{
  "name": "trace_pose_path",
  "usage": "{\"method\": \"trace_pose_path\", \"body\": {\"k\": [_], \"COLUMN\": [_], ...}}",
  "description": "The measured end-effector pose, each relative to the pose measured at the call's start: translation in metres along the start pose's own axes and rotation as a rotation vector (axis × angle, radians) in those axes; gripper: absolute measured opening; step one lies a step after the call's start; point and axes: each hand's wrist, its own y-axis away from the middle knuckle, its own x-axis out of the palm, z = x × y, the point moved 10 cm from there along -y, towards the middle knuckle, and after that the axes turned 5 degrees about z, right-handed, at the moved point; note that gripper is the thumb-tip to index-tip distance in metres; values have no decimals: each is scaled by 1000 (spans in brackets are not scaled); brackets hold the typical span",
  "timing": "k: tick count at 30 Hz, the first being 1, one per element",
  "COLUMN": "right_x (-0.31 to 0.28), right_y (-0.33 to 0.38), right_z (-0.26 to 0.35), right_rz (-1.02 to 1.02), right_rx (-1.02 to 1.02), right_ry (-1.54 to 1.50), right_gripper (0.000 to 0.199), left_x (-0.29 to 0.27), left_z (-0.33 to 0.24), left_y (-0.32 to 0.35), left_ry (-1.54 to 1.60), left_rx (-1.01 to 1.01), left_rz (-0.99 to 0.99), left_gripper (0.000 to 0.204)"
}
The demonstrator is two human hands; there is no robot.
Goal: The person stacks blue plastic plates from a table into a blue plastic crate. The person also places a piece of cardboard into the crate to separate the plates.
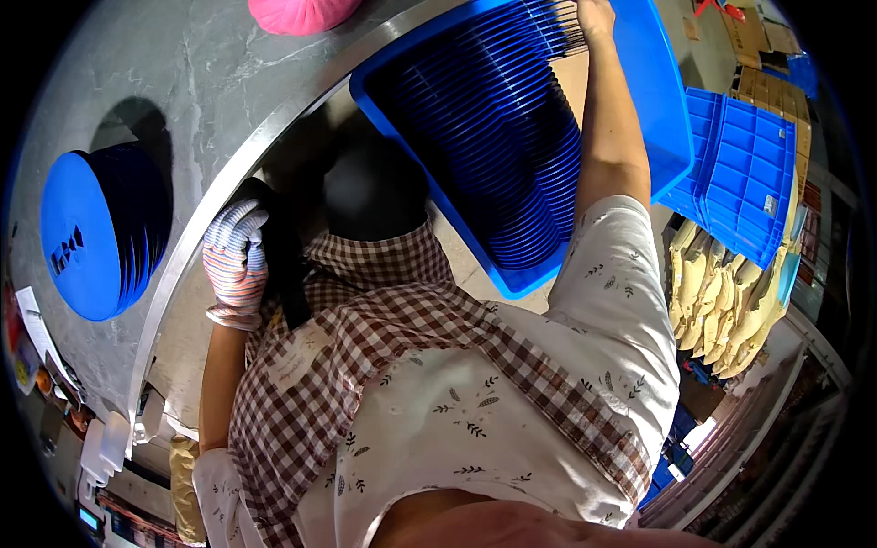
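A blue bin (671, 100) stands at the upper right, holding a long row of thin blue round discs (512, 137) on edge. My bare right hand (596, 18) reaches to the row's far end, its fingers closed at the edges of the last discs; the top of the picture cuts part of it off. In a striped knit glove, my left hand (236, 265) is down beside the metal table edge (196, 233), next to dark material. Its fingers are curled, and what they hold, if anything, is hidden.
On the grey table (219, 82) stands a stack of blue discs (87, 237), with a pink round thing (303, 11) at the far edge. Blue crates (744, 173) and yellowish sacks (722, 301) lie to the right. A black rounded shape (375, 192) is below the table edge.
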Motion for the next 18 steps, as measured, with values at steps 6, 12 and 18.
{"method": "trace_pose_path", "body": {"k": [6, 12, 18], "right_x": [29, -25, 40], "right_y": [-7, 35, 268], "right_z": [-28, 0, 199], "right_rz": [43, -121, 453], "right_rx": [-44, -162, -106], "right_ry": [315, -6, -790], "right_gripper": [52, 42, 33], "left_x": [2, 9, 12], "left_z": [5, 8, -41], "left_y": [0, -2, -30], "left_ry": [9, -3, 395], "left_rx": [24, 65, 5], "left_rz": [13, -14, 56], "left_gripper": [23, 20, 27]}}
